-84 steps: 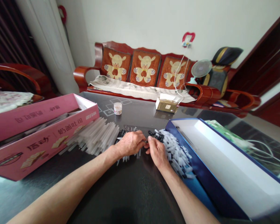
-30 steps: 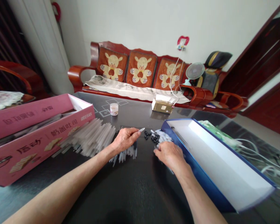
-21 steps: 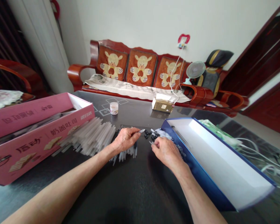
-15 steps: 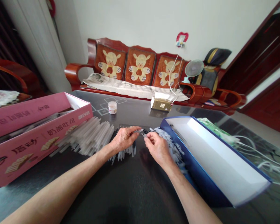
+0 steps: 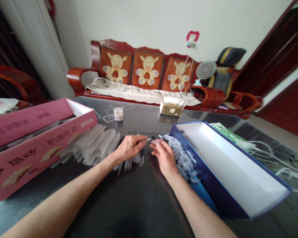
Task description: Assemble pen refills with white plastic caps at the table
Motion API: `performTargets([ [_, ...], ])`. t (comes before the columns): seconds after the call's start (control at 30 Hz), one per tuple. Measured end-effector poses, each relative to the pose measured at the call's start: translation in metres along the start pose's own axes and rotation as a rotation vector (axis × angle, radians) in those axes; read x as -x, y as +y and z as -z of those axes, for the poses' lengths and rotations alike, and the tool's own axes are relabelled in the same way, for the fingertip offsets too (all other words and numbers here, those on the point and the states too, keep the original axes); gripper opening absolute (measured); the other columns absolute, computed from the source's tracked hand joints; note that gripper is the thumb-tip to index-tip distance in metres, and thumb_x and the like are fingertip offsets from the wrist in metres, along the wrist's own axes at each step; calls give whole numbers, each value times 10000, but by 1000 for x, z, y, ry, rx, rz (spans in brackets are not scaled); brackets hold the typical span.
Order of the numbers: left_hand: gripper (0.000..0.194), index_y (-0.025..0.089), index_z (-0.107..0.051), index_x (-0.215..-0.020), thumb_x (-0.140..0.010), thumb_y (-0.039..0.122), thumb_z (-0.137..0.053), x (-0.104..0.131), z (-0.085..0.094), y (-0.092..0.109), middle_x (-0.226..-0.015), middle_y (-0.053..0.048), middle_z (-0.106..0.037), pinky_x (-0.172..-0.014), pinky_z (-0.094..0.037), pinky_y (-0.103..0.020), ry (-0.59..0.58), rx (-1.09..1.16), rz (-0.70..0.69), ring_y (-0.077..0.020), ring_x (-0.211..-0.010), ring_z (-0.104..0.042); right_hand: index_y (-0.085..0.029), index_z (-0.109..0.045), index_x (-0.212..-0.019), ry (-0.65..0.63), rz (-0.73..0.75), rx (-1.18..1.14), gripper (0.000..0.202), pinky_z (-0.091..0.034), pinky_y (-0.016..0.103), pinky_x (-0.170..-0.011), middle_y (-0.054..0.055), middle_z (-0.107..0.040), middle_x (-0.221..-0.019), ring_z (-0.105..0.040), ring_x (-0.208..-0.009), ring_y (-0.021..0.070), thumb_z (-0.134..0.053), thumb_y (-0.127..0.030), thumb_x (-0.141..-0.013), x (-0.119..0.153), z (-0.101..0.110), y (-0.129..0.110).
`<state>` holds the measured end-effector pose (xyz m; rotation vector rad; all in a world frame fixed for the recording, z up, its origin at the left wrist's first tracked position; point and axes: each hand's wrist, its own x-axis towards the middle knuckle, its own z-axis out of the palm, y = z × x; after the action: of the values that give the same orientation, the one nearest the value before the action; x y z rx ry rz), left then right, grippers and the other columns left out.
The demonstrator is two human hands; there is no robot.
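Observation:
My left hand (image 5: pixel 130 147) is closed, with thumb and forefinger pinching a small clear pointed plastic piece (image 5: pixel 147 139). Facing it across a narrow gap, my right hand (image 5: pixel 166 158) pinches a short translucent plastic cap-like piece (image 5: pixel 154 142). Beneath and beside the left hand lie several thin slender sticks (image 5: pixel 129 164), partly covered by the hand. A heap of frosted plastic tubes (image 5: pixel 95 145) is to the left. Right of my right hand spreads a pile of small whitish translucent plastic pieces (image 5: pixel 182 155), against the blue box.
A long pink box (image 5: pixel 47 138) stands at the left with long items inside. An open blue box (image 5: pixel 228 165) with a white inside stands right. Farther back on the dark table (image 5: pixel 144 205) are a small white tub (image 5: pixel 118 114) and a tissue box (image 5: pixel 171 108). White cables (image 5: pixel 288 168) lie far right.
My right hand has turned slightly, and the piece in it now lies more level, pointing toward the left hand. The left hand keeps its pinch. The view has shifted slightly.

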<state>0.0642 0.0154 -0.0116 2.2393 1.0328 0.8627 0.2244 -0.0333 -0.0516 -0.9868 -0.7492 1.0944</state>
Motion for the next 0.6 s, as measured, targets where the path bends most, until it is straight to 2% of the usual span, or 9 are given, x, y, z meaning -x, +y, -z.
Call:
performTargets([
  [0.07, 334, 171, -679, -1073, -847, 293, -465, 0, -1, -1, -844, 3, -715, -654, -448, -180, -23, -13, -32, -115, -697, -624, -207, -633, -933, -11, -6, -20, 270, -482, 228, -588, 35, -681, -935, -629, -808, 152, -685, -338, -702, 0, -1, -1],
  [0.2, 335, 172, -677, -1078, -853, 271, -450, 2, -3, -1, -749, 15, -693, -612, -421, -178, -83, -37, -73, -98, -614, -584, -211, -645, -992, -2, 22, 27, 306, -481, 218, -590, 16, -664, -884, -613, -796, 139, -669, -349, -720, -1, 1, 0],
  [0.37, 321, 183, -675, -1066, -854, 247, -443, 3, -2, 4, -806, 11, -692, -626, -411, -175, -108, -30, -97, -100, -661, -588, -220, -644, -1042, -58, 48, 120, 331, -495, 232, -614, 21, -663, -913, -606, -821, 149, -637, -378, -751, -1, 4, 5],
  [0.47, 325, 182, -662, -1083, -852, 216, -436, 3, -1, 6, -755, 16, -679, -615, -402, -173, -126, -69, -113, -91, -628, -577, -224, -643, -1049, -70, 60, 170, 325, -498, 236, -621, 23, -666, -931, -604, -826, 151, -620, -386, -768, -1, 5, 6],
  [0.6, 286, 154, -686, -954, -852, 182, -420, 2, -2, 5, -722, -11, -656, -628, -405, -189, -126, -170, -149, -103, -638, -575, -219, -650, -1037, -81, 59, 179, 315, -498, 234, -624, 25, -668, -919, -610, -833, 153, -629, -382, -769, -1, 4, 6],
])
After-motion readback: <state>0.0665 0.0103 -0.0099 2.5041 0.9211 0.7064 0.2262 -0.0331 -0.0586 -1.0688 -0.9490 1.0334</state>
